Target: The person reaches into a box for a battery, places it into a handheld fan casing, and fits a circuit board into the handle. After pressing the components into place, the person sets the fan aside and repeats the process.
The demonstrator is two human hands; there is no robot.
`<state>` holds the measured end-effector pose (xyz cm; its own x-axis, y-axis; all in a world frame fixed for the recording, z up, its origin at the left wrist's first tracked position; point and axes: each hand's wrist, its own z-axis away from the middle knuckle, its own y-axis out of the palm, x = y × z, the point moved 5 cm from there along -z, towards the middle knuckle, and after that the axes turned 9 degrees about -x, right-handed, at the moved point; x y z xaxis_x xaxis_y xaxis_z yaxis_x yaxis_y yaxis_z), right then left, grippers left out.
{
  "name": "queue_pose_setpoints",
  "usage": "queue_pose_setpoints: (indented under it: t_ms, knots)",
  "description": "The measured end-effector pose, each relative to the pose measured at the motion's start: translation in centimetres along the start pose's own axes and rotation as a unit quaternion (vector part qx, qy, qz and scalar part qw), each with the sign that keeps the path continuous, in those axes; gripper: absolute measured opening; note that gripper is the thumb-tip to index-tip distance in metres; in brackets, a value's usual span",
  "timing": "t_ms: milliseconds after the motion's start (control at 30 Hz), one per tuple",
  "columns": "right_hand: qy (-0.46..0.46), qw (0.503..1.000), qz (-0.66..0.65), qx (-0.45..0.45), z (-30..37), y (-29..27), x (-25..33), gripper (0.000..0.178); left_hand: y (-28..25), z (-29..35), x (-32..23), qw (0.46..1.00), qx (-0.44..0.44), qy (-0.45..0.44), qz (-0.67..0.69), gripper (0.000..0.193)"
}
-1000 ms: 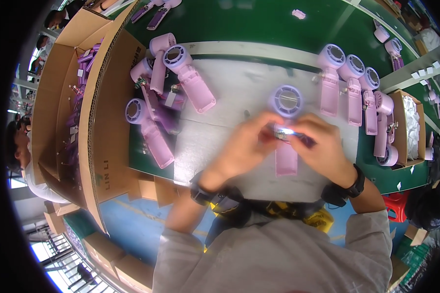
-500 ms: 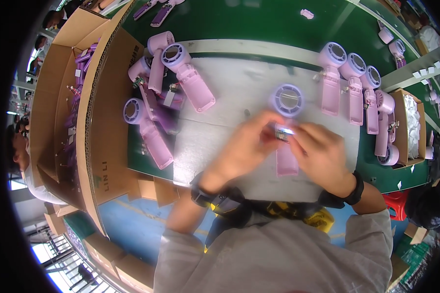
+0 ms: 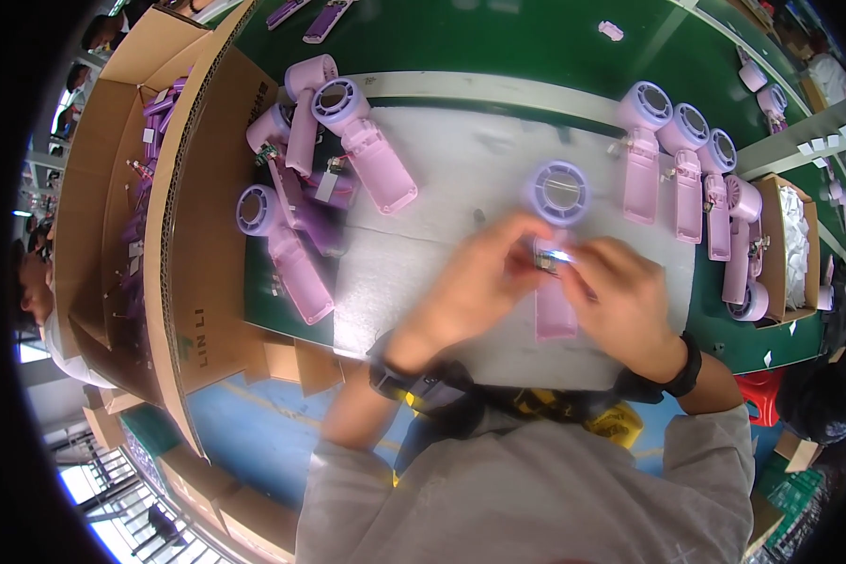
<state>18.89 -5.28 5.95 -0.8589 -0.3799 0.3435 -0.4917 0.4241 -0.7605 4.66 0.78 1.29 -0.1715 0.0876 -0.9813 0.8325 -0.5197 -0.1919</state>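
In front of me lies a pink handheld fan (image 3: pixel 555 315) with a lilac ring head, its handle pointing toward me on a white foam sheet (image 3: pixel 432 179). Over the upper handle, a small circuit board (image 3: pixel 548 263) with a bright glint is pinched between my fingertips. My left hand (image 3: pixel 479 273) grips it from the left, thumb and forefinger together. From the other side my right hand (image 3: pixel 625 287) closes on it, fingers bent. Both hands are slightly blurred, and the fingers partly cover the board and the handle, so whether wires join them I cannot tell.
At left stands a tall cardboard box (image 3: pixel 183 235) of purple parts. Several open-handled fans (image 3: pixel 376 164) lie beside it; more fans (image 3: pixel 641 174) line the right side. A small carton (image 3: pixel 794 249) holds white pieces. Beyond a pale rail runs a green surface (image 3: pixel 498 38) carrying parts.
A small pink piece and purple parts on the green surface beyond the rail have shifted right. My hands keep their hold on the circuit board, barely moving.
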Motion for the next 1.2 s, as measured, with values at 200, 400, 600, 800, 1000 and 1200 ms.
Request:
queue_pose_setpoints:
  t_ms: [200,400,600,800,1000,1200]
  knots:
    - [0.001,1.000,-0.006,-0.009,-0.1,-0.1,0.1,0.012,0.1,0.0,0.0,1.000,0.005,-0.009,-0.003,0.043]
    - [0.004,1.000,0.003,0.005,-0.1,0.0,-0.1,0.016,0.1,0.0,-0.3,1.000,0.003,-0.003,-0.005,0.040]
    - [-0.011,1.000,0.005,0.008,-0.1,0.1,-0.1,0.019,0.2,-0.2,0.1,1.000,-0.013,0.016,0.024,0.030]
    - [0.042,0.998,-0.036,-0.021,-0.1,0.4,-1.1,0.018,0.0,-0.5,0.2,0.999,-0.018,-0.002,0.031,0.021]
    - [0.162,0.978,-0.125,0.024,0.0,0.9,-3.0,0.022,-0.1,-0.9,-0.6,0.999,-0.019,0.045,-0.006,0.025]
    - [0.158,0.929,-0.262,0.206,-0.5,1.2,-3.3,0.028,0.0,-0.9,-0.6,0.994,-0.023,0.097,-0.042,0.032]
